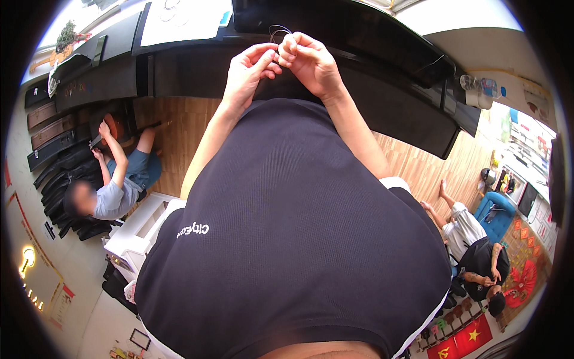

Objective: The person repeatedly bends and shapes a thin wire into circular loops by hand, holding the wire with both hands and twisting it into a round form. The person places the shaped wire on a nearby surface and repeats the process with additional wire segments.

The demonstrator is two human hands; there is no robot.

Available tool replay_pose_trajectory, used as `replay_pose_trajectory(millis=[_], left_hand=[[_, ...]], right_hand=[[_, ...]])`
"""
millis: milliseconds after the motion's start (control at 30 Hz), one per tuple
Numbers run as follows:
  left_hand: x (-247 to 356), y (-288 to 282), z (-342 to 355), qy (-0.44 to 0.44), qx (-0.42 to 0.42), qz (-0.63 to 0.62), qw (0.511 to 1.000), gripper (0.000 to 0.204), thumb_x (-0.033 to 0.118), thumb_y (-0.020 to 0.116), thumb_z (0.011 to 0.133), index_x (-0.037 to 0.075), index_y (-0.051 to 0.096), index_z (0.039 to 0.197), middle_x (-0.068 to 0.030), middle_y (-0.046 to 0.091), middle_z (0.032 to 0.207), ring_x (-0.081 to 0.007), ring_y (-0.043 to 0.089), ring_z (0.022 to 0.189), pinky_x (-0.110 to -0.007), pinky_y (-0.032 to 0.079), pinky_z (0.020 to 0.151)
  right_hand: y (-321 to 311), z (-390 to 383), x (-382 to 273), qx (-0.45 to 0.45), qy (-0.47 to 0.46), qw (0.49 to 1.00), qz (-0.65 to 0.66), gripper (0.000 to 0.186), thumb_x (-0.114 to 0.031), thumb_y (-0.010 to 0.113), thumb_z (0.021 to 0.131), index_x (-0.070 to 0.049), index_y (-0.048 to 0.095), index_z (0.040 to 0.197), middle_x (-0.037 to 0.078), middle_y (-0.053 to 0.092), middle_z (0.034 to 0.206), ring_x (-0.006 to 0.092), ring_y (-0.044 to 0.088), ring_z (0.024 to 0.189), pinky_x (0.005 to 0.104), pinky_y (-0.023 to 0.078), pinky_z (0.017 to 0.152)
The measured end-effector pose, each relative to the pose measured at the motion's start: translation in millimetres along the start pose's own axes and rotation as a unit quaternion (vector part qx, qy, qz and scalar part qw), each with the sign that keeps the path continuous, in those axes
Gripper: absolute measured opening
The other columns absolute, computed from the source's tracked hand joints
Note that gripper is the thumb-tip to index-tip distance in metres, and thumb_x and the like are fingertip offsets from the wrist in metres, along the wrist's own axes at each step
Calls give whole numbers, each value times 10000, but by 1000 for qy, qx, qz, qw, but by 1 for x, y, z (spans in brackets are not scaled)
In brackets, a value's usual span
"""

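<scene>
In front of me, near the top of the view, my left hand [246, 73] and my right hand [311, 60] are close together with their fingertips pinched. A thin, dark looped wire or string [276, 27] rises between them, and its coil stands above the fingers. The right thumb and forefinger close on it. My left fingertips meet the same spot, and the wire's lower part is hidden by the fingers.
Glossy black furniture [382, 48] spans the space ahead, with a white sheet [182, 23] on it at left. A person with a guitar [122, 128] sits at left; another person [475, 251] sits at right near a blue chair [496, 209]. A plastic bottle [487, 87] stands far right.
</scene>
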State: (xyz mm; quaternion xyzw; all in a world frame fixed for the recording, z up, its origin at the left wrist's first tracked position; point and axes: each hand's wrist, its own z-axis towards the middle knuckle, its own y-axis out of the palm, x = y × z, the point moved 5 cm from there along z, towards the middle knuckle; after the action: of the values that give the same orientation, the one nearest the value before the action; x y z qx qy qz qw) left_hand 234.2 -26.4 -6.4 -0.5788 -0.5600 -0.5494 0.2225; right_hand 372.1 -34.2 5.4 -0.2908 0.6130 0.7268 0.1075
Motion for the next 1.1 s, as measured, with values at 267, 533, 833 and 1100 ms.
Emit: replay_pose_trajectory(millis=[267,533,833,1100], left_hand=[[-2,0,-2,-41,-47,-59,996,174,111,631,924,16,609,1069,-87,670,946,-151,671,840,-216,538,733],[-5,-6,1,-74,-20,-45,996,195,101,656,899,25,604,1071,-83,671,963,-161,678,874,-224,544,759],[-8,-9,-2,-77,-24,-6,997,250,119,667,896,16,630,1122,-56,662,940,-120,659,828,-208,533,745],[-7,-16,1,-27,42,17,999,190,99,655,904,7,645,1069,-89,670,951,-165,678,864,-246,539,800]], right_hand=[[-2,0,2,-3,-16,999,35,74,-77,530,915,-23,560,875,40,527,829,139,506,781,288,434,758],[-6,-1,6,-4,-29,998,-49,60,-63,552,931,-26,595,909,32,562,881,129,551,830,278,448,821],[-19,-1,-8,58,-66,993,-82,83,-80,547,949,-32,606,915,39,577,878,144,567,839,291,460,836],[-32,-2,-10,126,-81,986,-77,111,-76,537,957,-9,626,955,64,599,852,178,609,811,329,522,820]])
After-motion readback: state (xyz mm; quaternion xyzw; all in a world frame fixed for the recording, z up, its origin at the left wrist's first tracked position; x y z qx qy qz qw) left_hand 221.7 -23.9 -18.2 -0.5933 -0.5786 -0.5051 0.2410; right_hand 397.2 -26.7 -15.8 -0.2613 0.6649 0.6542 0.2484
